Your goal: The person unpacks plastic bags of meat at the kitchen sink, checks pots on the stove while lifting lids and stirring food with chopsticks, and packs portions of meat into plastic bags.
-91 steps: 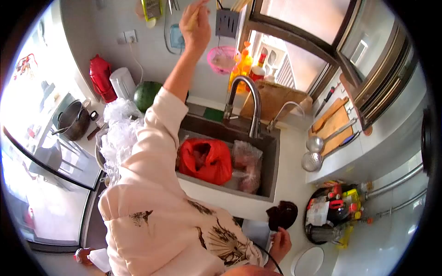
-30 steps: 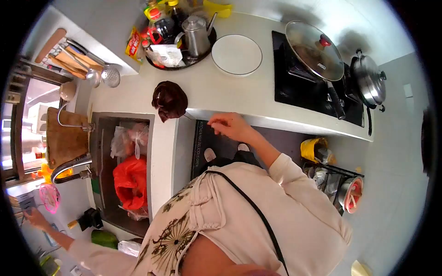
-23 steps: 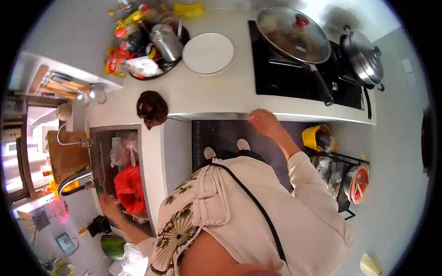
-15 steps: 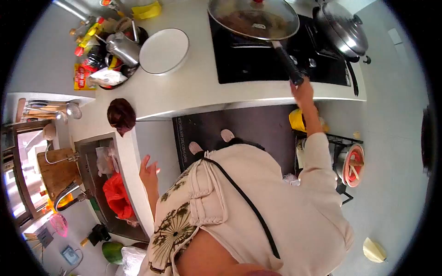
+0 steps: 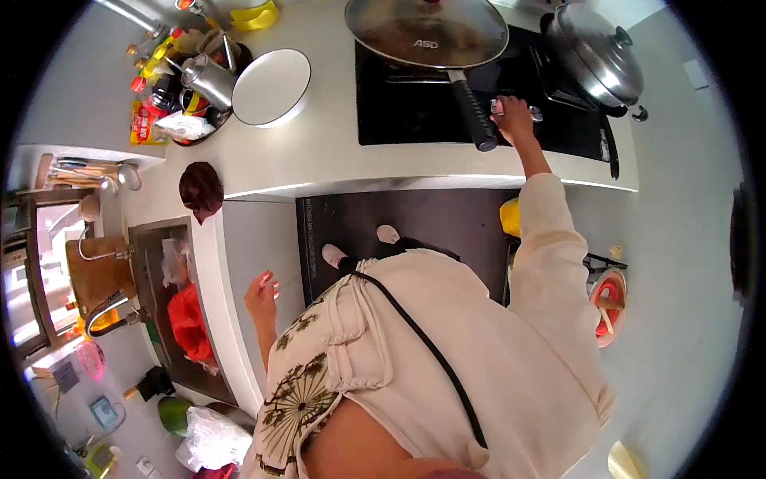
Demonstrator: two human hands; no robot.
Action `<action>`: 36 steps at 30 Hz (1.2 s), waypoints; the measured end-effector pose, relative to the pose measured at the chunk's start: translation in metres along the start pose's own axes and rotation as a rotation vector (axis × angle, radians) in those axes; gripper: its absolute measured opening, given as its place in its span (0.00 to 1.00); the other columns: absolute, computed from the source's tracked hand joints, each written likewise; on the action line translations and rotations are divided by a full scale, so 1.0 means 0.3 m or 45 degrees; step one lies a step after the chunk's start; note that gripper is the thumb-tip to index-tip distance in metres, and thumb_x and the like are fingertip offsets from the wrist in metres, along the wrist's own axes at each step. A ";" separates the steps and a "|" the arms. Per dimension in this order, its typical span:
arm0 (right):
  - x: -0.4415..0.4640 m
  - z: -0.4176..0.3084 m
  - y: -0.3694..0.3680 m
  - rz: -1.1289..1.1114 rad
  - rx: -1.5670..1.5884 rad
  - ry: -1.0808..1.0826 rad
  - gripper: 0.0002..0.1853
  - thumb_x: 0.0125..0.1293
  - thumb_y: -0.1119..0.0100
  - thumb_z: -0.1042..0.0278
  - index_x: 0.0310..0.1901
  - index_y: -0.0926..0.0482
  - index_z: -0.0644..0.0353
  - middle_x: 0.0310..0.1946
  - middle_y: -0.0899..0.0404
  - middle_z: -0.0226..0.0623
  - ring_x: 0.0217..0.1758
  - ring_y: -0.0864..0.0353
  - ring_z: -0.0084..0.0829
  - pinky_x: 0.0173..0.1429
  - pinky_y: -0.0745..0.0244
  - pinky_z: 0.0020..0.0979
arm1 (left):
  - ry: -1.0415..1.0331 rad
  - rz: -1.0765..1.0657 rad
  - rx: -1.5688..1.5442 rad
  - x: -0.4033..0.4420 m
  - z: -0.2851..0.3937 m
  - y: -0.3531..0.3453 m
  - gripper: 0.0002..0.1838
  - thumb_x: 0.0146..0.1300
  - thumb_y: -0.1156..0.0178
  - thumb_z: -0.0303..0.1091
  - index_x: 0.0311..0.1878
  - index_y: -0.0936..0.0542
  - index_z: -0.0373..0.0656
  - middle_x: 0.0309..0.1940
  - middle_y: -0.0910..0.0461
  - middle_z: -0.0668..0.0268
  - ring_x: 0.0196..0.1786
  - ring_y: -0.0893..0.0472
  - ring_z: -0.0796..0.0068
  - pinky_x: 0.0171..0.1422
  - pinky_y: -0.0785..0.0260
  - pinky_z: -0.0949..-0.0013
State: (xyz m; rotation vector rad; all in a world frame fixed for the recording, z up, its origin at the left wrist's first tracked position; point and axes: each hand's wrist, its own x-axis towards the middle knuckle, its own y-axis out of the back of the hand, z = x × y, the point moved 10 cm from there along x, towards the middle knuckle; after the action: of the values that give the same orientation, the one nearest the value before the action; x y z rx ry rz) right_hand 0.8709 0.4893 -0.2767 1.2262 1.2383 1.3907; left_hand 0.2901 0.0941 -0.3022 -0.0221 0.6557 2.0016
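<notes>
My right hand (image 5: pixel 515 121) is at the front of the black gas stove (image 5: pixel 431 120), its fingers closed around a stove knob that they mostly hide. Just right of it, a second knob (image 5: pixel 536 115) shows. Left of the hand, the black handle (image 5: pixel 472 112) of a frying pan points toward me. A glass lid (image 5: pixel 427 32) marked ASD covers that pan, with brownish food dimly visible through it. My left hand (image 5: pixel 262 297) hangs in the air beside the counter edge, holding nothing, its fingers loosely bent and apart.
On the right of the stove stands a lidded steel pot (image 5: pixel 594 60). Left of it are a white basin (image 5: pixel 271 88), a tray of bottles with a steel oil pot (image 5: pixel 209 82), and a dark reddish object (image 5: pixel 201 191) at the counter corner. A red bag (image 5: pixel 190 323) lies in the sink.
My right hand has let go of the pan handle and moved up onto the stove knob. My left hand stays low, near the counter edge.
</notes>
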 end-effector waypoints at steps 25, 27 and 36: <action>0.024 -0.011 0.039 -0.076 -0.126 0.030 0.20 0.54 0.38 0.53 0.47 0.23 0.54 0.44 0.24 0.38 0.51 0.28 0.42 0.53 0.31 0.44 | -0.151 0.177 0.417 -0.078 -0.002 0.004 0.12 0.60 0.47 0.22 0.48 0.23 0.39 0.42 0.20 0.59 0.38 0.18 0.73 0.38 0.26 0.72; 0.025 -0.005 0.027 -0.102 -0.117 0.021 0.23 0.53 0.36 0.51 0.48 0.23 0.54 0.45 0.24 0.37 0.51 0.27 0.41 0.53 0.31 0.43 | -0.259 0.163 0.461 -0.077 0.020 -0.008 0.13 0.60 0.47 0.22 0.47 0.22 0.41 0.42 0.20 0.61 0.37 0.18 0.72 0.37 0.26 0.73; 0.024 -0.013 0.036 -0.066 -0.124 0.019 0.21 0.54 0.37 0.50 0.44 0.23 0.55 0.45 0.24 0.39 0.51 0.28 0.42 0.51 0.31 0.43 | -0.291 0.134 0.501 -0.057 0.047 -0.047 0.13 0.57 0.45 0.22 0.46 0.22 0.43 0.38 0.20 0.61 0.35 0.20 0.69 0.36 0.27 0.70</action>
State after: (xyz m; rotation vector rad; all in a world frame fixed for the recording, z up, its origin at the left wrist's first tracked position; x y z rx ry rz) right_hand 0.8661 0.4946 -0.2651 1.1111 1.1902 1.4077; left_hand 0.3139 0.0918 -0.2916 0.4781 0.9032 1.9046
